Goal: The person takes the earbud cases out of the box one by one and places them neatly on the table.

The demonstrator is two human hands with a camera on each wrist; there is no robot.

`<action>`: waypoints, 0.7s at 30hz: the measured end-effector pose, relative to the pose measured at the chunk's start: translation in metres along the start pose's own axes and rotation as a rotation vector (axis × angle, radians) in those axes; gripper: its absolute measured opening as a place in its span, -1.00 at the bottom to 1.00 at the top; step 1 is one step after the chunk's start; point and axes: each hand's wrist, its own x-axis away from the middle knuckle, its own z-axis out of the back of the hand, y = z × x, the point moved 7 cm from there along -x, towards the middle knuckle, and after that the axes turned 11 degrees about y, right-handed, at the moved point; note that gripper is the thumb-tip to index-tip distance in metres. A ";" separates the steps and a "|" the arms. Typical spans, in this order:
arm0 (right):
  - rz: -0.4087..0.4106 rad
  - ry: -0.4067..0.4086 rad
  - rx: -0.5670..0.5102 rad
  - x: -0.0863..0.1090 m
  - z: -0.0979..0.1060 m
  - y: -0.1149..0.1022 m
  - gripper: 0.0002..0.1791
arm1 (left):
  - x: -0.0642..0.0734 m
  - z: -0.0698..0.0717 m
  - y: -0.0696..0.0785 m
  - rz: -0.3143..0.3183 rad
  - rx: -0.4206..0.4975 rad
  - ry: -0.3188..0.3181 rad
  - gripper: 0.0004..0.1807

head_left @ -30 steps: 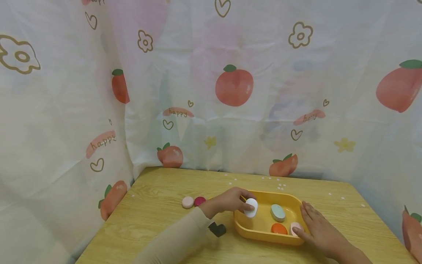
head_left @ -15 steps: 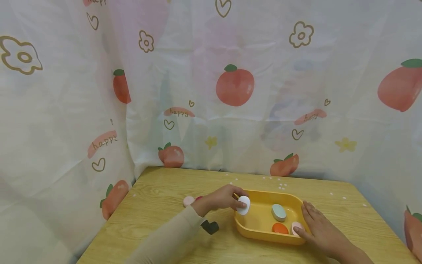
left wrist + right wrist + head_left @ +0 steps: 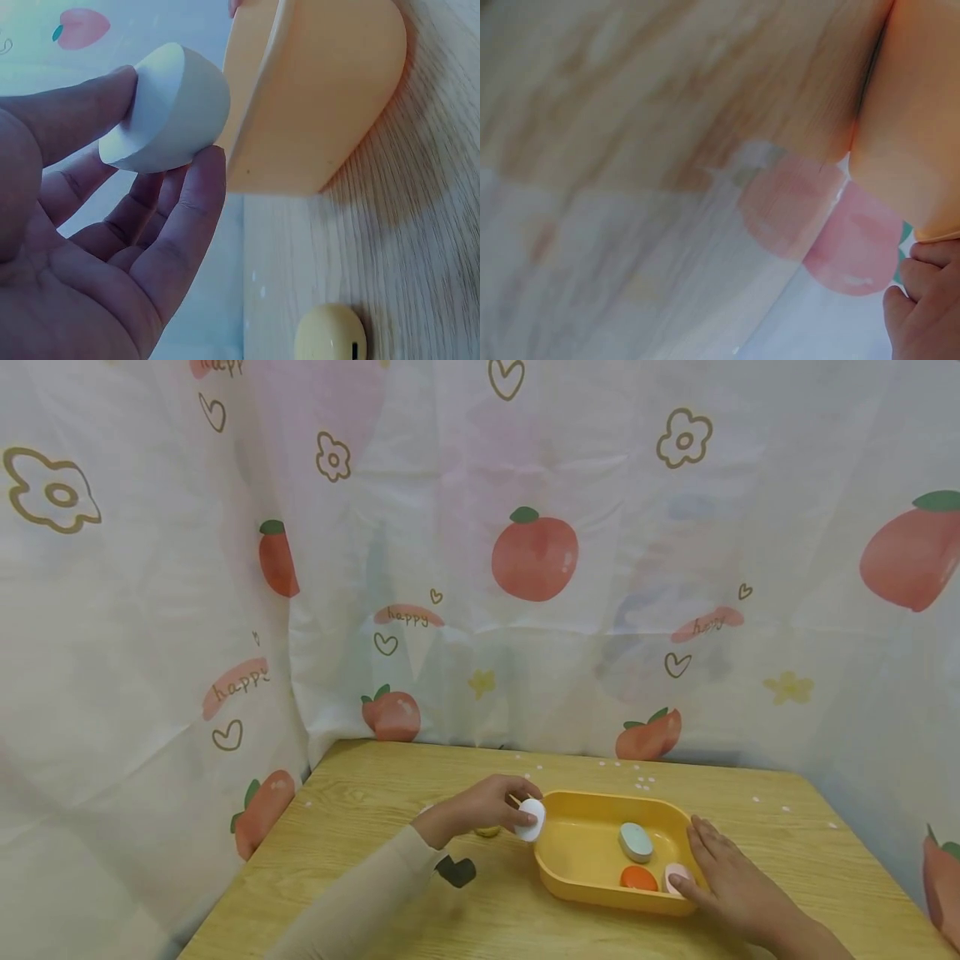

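A white rounded piece is pinched between the thumb and fingers of the left hand at the left end of a yellow tray. The piece is held clear of the desk, just beside the tray's rim; whether the rim is touched cannot be told. As seen from the left wrist, the flatter face is pressed by the thumb, while the domed side is met by a fingertip.

The tray's opposite end is touched by the right hand, its fingers extended along the outer wall and its thumb laid over the rim. Whether the pale pink piece is also touched by that thumb cannot be made out.

Three pieces are contained in the tray: the pale pink one in the near right corner, an orange one just beside it, and a mint-green oval set farther back. A yellow piece, marked with a small dark slot, is seen on the desk outside the tray's left end, partly hidden by the left hand in the head view.

The desk is backed by a white cloth printed with peaches, flowers, hearts and the word "happy."
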 end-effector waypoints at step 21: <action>0.007 0.018 0.001 -0.001 0.001 -0.001 -0.12 | 0.016 0.043 -0.037 0.101 0.065 0.132 -0.66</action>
